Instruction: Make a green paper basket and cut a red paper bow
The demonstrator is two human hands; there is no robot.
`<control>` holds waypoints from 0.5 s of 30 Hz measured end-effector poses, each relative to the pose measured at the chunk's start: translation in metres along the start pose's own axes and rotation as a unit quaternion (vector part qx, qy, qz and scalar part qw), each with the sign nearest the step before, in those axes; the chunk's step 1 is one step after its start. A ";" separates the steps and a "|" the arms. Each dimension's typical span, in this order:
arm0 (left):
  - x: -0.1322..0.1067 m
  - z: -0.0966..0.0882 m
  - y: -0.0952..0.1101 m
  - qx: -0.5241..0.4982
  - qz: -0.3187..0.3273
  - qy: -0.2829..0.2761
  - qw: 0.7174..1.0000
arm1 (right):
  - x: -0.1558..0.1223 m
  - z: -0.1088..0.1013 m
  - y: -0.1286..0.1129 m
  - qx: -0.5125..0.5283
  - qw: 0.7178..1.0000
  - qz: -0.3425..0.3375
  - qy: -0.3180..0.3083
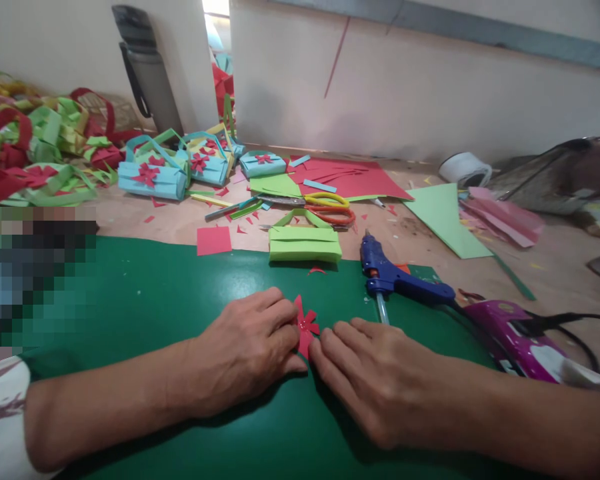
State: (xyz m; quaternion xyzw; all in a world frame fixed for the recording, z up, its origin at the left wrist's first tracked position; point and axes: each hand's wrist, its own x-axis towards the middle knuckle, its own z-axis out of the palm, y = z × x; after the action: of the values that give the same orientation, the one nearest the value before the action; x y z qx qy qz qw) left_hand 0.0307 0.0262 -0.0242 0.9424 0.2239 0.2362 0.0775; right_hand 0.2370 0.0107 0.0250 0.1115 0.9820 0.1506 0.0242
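Observation:
A red paper flower [307, 325] lies on the green board between my hands, with a small shiny spot at its middle. My left hand [260, 333] is closed, its bent fingers and thumb gripping the flower's left side. From the right, my right hand [375, 373] has its fingers pressed together and curled at the flower's lower edge; its thumb is hidden. Just beyond stands a light green paper handbag [305, 245] with a folded flap and a handle. A blue glue gun [400, 277] rests to the right, a clear glue stick [381, 309] poking from it.
Scissors with yellow and orange handles [330, 203] lie behind the green handbag. Blue paper bags [153, 180] with red flowers stand at back left, near a dark bottle [153, 73]. A magenta power strip [515, 333] with cables sits at right. Red paper sheets [375, 177] lie behind.

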 end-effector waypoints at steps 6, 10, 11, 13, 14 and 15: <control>0.002 0.000 0.002 0.011 -0.001 0.018 1.000 | 0.007 0.001 -0.004 -0.079 0.996 -0.031 0.016; 0.004 -0.005 0.005 0.012 -0.021 0.020 1.000 | 0.007 0.000 0.001 -0.054 0.998 0.017 0.021; 0.004 -0.006 0.005 0.016 -0.026 0.029 0.999 | 0.007 -0.001 0.002 -0.043 0.998 0.027 0.023; 0.004 -0.008 0.006 0.029 -0.030 0.046 0.998 | 0.006 -0.002 0.003 -0.026 0.998 0.040 0.027; 0.003 -0.008 0.006 0.035 -0.027 0.049 0.998 | 0.006 -0.002 0.003 -0.021 0.998 0.042 0.031; 0.003 -0.008 0.007 0.040 -0.023 0.048 0.998 | 0.006 -0.002 0.003 -0.019 0.998 0.042 0.035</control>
State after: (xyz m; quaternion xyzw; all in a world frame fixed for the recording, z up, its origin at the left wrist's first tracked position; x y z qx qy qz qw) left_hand 0.0313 0.0219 -0.0144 0.9269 0.2582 0.2704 0.0338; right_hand 0.2321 0.0143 0.0273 0.1467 0.9737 0.1735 -0.0139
